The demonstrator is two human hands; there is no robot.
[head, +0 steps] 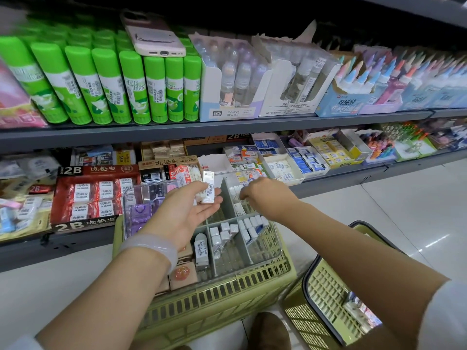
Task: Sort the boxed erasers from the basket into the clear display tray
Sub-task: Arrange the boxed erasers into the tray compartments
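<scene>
The left hand [188,210] lies palm-up, loosely cradling spare boxed erasers [207,189] as stock; the right hand [262,194], fingers curled, tucks one into the tray's [274,251] far right compartment.

A clear display tray [262,258] sits across the top of a green basket [227,296], blocking most of its opening. Grey dividers [227,198] split the tray; the near compartments hold standing boxed erasers [225,233], with open room toward the near wall. A shelf edge [328,180] runs close behind the tray. A second basket [326,291] stands on open floor to the right.
</scene>
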